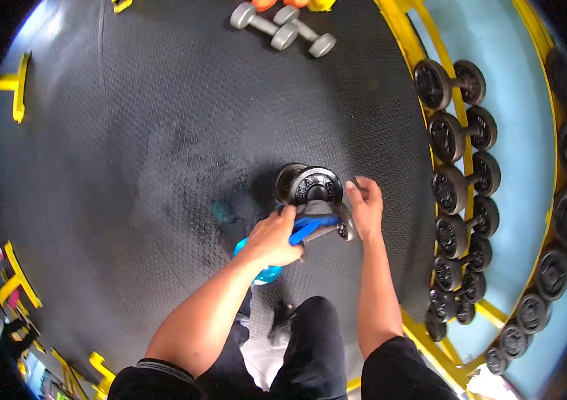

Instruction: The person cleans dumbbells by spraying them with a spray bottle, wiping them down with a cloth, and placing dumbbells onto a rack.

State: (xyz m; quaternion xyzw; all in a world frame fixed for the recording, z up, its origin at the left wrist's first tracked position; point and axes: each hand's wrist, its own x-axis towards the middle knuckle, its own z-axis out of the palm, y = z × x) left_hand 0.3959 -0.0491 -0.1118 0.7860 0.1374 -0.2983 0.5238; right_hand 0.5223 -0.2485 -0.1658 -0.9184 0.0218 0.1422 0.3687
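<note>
Cloth, blue and grey point(315, 225), sits in the grasp of the left hand point(269, 239), low in front of the person and against the black weight plates point(318, 188). That hand is partly closed, its thumb and fingers gripping the cloth's near left side. The right hand point(367, 205) is half open beside the plates' right side, thumb and index finger bent towards each other; whether anything thin is pinched between them, I cannot tell.

Counting round the hands: one cloth, two round black plates side by side, and one smaller weight end point(347, 223) just right of the cloth. A turquoise round object point(268, 274) lies partly hidden below the left forearm. Farther off are two grey dumbbells point(263, 27), lying roughly parallel, with two orange items point(264, 4) and one yellow item point(322, 5) cut off by the top edge.

Underneath is a black textured rubber floor point(163, 133), with paler scuffed patches. Along the right stands a yellow rack point(400, 30) — seven black dumbbells point(449, 137) seem to line its inner tier, and more black discs point(554, 272) fill the outer one, over light blue panels point(520, 133). Yellow metal supports point(19, 87) stand along the left.
</note>
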